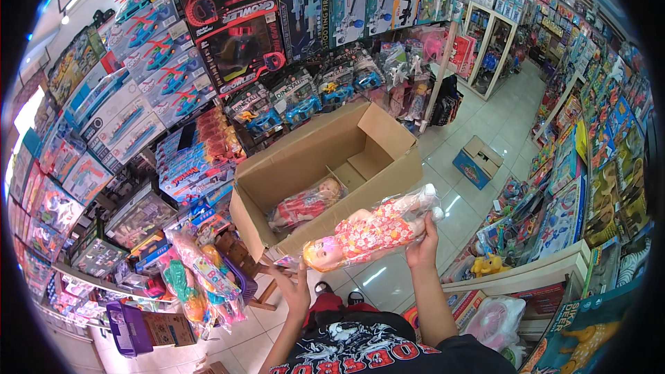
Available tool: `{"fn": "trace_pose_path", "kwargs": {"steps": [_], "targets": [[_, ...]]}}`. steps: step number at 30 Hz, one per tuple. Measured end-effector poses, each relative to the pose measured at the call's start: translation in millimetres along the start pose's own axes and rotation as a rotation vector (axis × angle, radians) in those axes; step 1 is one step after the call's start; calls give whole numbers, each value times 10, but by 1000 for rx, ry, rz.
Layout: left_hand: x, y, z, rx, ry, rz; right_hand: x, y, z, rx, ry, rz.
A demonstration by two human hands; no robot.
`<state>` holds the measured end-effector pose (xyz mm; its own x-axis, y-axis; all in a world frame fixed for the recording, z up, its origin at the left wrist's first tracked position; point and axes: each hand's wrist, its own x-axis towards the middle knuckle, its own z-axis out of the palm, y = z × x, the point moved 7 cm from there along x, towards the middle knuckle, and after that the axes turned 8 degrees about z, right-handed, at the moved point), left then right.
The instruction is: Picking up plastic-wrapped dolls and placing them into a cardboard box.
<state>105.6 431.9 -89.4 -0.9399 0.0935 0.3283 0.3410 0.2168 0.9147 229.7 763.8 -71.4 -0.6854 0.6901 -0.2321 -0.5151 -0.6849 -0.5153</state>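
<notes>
A doll in a red and yellow flowered dress (377,230), wrapped in clear plastic, lies nearly level in front of me, head to the left. My right hand (421,244) is closed round its leg end, near the white shoes. At the head end is my left hand (294,289), fingers apart, close against the plastic; whether it bears any weight I cannot make out. Just beyond the doll stands a large open cardboard box (277,166). Inside it, another plastic-wrapped doll in red (305,204) lies on the left, beside a cardboard divider (344,174).
Stacked toy boxes (239,48) rise behind the carton. Bagged toys (201,270) and a purple basket (129,329) sit at lower left. A small blue carton (478,162) stands on the tiled floor (443,145). Packed shelves (554,215) line the right side.
</notes>
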Motion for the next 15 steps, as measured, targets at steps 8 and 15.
{"fn": "trace_pose_path", "kwargs": {"steps": [8, 15], "targets": [[628, -215, 165, -458, -145, -171, 320, 181, 242, -37, 24, 27], [1191, -903, 154, -628, -312, -432, 579, 278, 530, -743, 105, 56]]}}
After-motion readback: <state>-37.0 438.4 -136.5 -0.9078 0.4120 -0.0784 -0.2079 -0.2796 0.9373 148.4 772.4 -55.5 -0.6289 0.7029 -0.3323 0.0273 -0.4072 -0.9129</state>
